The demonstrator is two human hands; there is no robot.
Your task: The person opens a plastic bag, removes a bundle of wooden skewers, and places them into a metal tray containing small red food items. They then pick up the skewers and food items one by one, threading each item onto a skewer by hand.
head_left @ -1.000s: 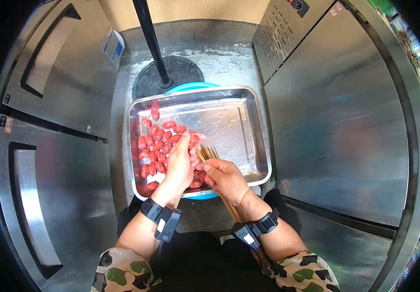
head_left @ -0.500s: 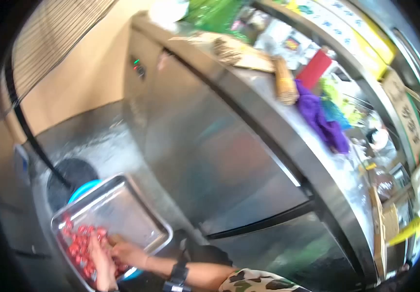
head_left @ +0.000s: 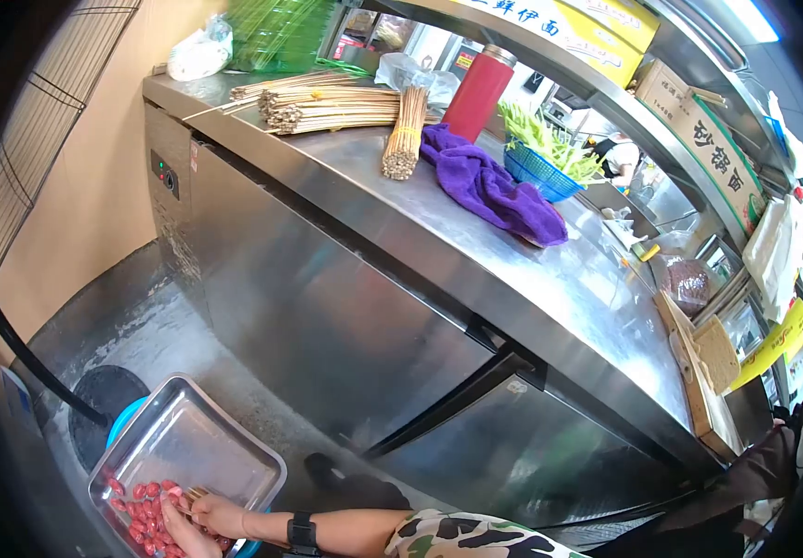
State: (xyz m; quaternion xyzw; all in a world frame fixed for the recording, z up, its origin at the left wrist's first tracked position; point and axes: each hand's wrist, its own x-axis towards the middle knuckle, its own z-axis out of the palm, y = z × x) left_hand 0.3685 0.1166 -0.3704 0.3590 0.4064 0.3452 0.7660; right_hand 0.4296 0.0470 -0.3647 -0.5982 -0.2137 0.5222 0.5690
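Observation:
Red, glossy pieces [head_left: 146, 507], perhaps meat, lie in the near left part of a metal tray [head_left: 225, 448]. Over them, my left hand [head_left: 187, 538] is partly cut off by the bottom edge; its fingers look closed, but what they hold is hidden. Touching or nearly touching it is my right hand [head_left: 220, 518], with a black watch on its wrist. Its fingers wrap around a small bundle of wooden skewers [head_left: 199, 493], whose ends stick out toward the tray's middle.
A steel counter [head_left: 355, 177] runs along the right, bearing skewer bundles [head_left: 331, 107], a purple cloth [head_left: 494, 191], a red flask [head_left: 478, 93] and a blue basket [head_left: 541, 172] of greens. A blue container [head_left: 125, 418] sits beneath the tray. Another person [head_left: 620, 158] stands far behind.
The view has shifted and sharpened, so the counter shows more fully and the tray sits lower. Both hands remain together over the red pieces.

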